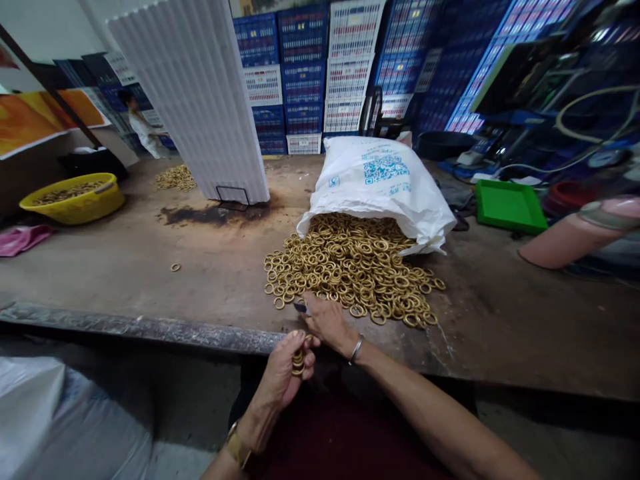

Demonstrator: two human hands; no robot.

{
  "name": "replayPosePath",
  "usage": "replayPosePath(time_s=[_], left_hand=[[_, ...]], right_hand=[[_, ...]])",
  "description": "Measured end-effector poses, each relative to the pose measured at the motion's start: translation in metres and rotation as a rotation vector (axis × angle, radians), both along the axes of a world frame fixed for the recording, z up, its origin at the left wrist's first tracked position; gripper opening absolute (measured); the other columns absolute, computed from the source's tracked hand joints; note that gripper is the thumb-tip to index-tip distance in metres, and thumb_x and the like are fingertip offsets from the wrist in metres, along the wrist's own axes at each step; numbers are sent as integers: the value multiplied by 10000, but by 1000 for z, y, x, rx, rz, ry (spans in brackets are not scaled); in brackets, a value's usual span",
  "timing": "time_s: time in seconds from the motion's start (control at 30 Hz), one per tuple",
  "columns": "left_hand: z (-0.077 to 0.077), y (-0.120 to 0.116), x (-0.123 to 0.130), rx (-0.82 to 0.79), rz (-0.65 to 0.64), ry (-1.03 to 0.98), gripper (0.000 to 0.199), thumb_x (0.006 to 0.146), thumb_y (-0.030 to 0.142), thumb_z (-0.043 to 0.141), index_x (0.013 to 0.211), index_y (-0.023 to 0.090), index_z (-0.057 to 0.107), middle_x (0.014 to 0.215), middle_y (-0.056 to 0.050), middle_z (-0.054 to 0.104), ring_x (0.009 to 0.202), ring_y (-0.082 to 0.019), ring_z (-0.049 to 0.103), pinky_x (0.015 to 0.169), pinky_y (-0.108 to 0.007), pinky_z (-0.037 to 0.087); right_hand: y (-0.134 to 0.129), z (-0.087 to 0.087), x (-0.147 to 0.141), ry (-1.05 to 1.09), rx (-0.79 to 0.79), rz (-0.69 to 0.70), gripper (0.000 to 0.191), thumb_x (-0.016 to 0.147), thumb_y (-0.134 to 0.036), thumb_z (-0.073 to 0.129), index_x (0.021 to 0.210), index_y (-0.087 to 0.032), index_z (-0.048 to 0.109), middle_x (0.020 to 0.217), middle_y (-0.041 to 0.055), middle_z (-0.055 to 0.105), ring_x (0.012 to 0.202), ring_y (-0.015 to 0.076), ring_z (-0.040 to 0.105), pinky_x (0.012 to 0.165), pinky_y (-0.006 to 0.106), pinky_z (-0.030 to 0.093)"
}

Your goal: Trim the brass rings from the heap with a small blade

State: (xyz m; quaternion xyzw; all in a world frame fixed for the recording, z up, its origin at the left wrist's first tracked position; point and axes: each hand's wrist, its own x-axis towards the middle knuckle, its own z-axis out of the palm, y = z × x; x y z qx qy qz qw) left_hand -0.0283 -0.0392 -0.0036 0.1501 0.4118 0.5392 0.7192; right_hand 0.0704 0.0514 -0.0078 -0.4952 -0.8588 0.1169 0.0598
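Note:
My left hand point(289, 365) is closed around several brass-coloured rings point(298, 363), stacked in its fingers just off the table's front edge. Close beside it, my right hand point(327, 323) is at the near edge of a big pile of the same rings point(350, 267). A small dark flat blade-like tool point(301, 308) sticks out from its fingers; its exact kind is unclear. The pile spills from the mouth of a white woven sack point(385, 177) lying on the table. One loose ring point(175, 267) lies apart to the left.
On the wooden table point(215, 287) stand a yellow basin point(75, 200) of rings, an upright white corrugated panel point(200, 100) and a green tray point(511, 205). A pink cylinder point(575, 233) lies at right. Crates point(303, 80) are stacked behind. A person point(145, 127) is far left.

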Motion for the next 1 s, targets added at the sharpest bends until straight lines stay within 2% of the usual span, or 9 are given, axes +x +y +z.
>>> replayPosePath(time_s=[0.1,0.23,0.37,0.5,0.6,0.67,0.77,0.87,1.0], left_hand=[[0,0,-6,0,11,-16,255,685,368,625,745,155,498,743,-21,581,457,-38,426,385,-157,269],[-2,2,-14,-7,2,-147,245,684,319,626,864,174,544,698,3,543,470,-39,430,392,-149,281],[-5,6,-17,-38,27,-285,172,681,278,634,741,134,562,700,-16,526,531,-58,463,379,-137,277],[-4,9,-16,-48,57,-271,168,665,241,656,672,130,530,718,-24,537,593,-80,503,381,-129,278],[-1,12,-12,-39,70,-152,208,631,237,686,681,139,509,680,1,523,550,-65,491,371,-123,249],[0,14,-7,-14,71,-8,241,632,294,681,711,144,510,650,15,512,500,-56,468,367,-130,252],[-1,18,3,64,88,316,310,667,380,625,861,157,531,611,30,510,445,-56,440,366,-147,280],[-3,22,14,178,34,608,336,711,366,563,972,158,536,527,60,463,404,-52,394,377,-154,285],[-2,28,24,274,-73,735,228,732,332,525,847,140,568,470,74,397,390,-45,338,387,-161,256]], right_hand=[[4,1,-9,-54,-10,7,184,827,-274,425,983,-198,488,863,73,658,767,183,609,604,238,346],[6,1,-8,-51,-10,15,182,800,-231,444,970,-197,499,846,63,665,756,181,611,596,234,343],[4,1,-1,-55,-6,11,167,780,-208,437,921,-184,524,840,64,660,740,170,604,578,229,329],[1,-1,12,21,-3,34,158,753,-161,430,866,-186,538,822,45,644,726,144,578,590,221,317],[1,-2,25,148,-26,-13,144,759,-170,418,825,-177,546,768,40,618,673,126,538,588,216,309],[2,-2,35,311,-98,-54,138,772,-205,408,768,-170,542,693,22,580,620,113,492,568,211,305],[0,2,50,613,-332,-137,149,748,-255,431,644,-167,490,554,-32,454,519,84,395,505,195,286],[-6,11,61,796,-592,-203,146,706,-302,491,647,-171,463,497,-72,363,444,58,306,441,183,241],[-13,19,67,871,-783,-237,192,698,-349,506,644,-178,437,462,-91,319,388,40,260,390,178,198]])
